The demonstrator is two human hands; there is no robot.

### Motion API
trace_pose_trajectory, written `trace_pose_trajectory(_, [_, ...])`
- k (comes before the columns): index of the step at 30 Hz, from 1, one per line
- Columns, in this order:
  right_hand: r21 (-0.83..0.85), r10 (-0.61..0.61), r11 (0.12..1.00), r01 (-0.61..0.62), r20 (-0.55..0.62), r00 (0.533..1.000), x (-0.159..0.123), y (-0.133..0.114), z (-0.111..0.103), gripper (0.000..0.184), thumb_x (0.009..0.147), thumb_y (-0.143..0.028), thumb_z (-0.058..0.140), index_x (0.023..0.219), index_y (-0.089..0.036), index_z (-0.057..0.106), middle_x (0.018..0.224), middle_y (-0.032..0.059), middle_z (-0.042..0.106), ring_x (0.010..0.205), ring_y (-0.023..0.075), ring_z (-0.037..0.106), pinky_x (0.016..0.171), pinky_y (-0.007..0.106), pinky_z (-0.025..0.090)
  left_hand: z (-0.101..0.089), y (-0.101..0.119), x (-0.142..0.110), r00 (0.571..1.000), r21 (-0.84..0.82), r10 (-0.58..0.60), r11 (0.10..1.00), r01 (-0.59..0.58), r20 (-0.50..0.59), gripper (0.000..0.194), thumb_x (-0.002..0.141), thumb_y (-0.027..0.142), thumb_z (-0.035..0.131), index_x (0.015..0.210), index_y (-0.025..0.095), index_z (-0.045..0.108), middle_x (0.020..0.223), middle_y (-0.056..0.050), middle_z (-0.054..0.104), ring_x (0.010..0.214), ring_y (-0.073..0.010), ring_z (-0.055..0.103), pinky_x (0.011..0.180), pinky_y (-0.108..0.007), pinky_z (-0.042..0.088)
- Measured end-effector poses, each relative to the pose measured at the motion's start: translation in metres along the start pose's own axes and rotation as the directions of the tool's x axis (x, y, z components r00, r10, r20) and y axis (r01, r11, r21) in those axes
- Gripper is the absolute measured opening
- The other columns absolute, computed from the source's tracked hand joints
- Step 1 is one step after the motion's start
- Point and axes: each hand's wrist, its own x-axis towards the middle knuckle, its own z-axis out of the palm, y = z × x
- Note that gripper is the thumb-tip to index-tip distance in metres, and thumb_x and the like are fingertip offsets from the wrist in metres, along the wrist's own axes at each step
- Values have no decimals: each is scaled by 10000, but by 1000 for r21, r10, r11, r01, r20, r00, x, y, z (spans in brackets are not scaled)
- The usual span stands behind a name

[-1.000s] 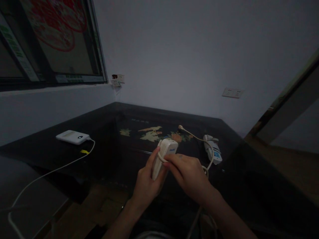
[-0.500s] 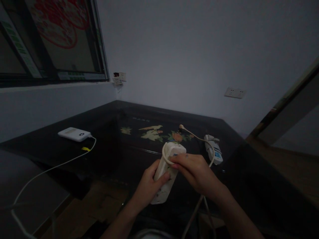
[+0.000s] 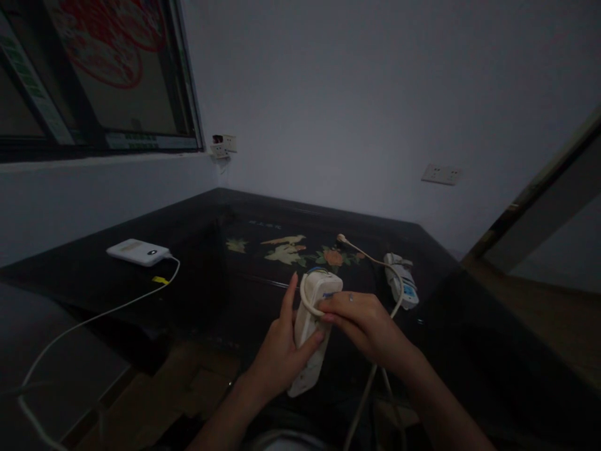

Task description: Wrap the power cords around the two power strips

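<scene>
A white power strip point(image 3: 307, 374) is tilted in front of me above the dark table. My left hand point(image 3: 282, 351) grips its left side, thumb across the socket face and index finger raised beside the far end. With fingers pinched, my right hand point(image 3: 361, 319) presses the strip's pale cord point(image 3: 307, 299) against the upper face, where it curves in a loop. More cord hangs below my right wrist. The cord's plug point(image 3: 341, 238) lies on the table beyond, its line curving back toward my right hand.
On the right of the black table point(image 3: 201, 275) lies another white power strip point(image 3: 402, 282) with its cord wrapped round it. A white power bank point(image 3: 138, 252) with a cable sits at left, near a yellow tag point(image 3: 160, 280). Wall sockets point(image 3: 441, 175) are behind.
My left index finger has lifted away from the strip's side and points up. The strip has shifted slightly left and tilted a little more upright. My right hand keeps its pinch on the cord.
</scene>
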Motion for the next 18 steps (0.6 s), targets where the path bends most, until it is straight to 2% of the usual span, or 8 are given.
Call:
trace_pose_trajectory(2, [16,-4,1000,3,4,1000,-1,1,0,233,959,-255,442,966,-161,655,858,64,712,804,165,657,713,254,488,2,-1,0,999,-27,47,999,-47,-6,852,872,349,565,1489,263,-17,1368,-103,520,1222,-250,518,1005,-387,394])
trace_pose_trajectory(4, [20,3,1000,-3,-3,1000,-1,1,1,229,958,-266,448,982,-166,652,875,62,711,821,165,655,729,255,487,3,-2,1,998,-45,66,997,-67,-9,795,885,352,545,1491,267,38,1452,-96,426,1315,-251,417,1063,-392,338])
trace_pose_trajectory(13, [22,17,1000,-18,31,999,-3,1,0,254,953,-322,466,977,-179,674,862,49,723,796,160,657,705,241,468,2,-6,-2,998,-150,65,987,-62,12,771,889,346,552,1490,283,73,1493,-64,367,1383,-250,299,1123,-400,255])
trace_pose_trajectory(16, [-13,52,999,-52,-5,999,-4,-2,1,269,938,-370,487,940,-186,682,814,44,722,746,155,660,666,232,461,5,-4,-4,998,-239,66,969,-62,10,731,899,339,538,1483,306,100,1516,-39,325,1404,-245,247,1141,-393,222])
trace_pose_trajectory(18, [-30,105,994,-107,-71,992,-5,-4,1,263,907,-399,535,885,-182,681,769,37,713,691,147,650,631,226,448,5,-3,-5,997,-314,63,947,-72,-39,715,899,343,535,1477,330,115,1545,-18,254,1419,-245,200,1151,-384,201])
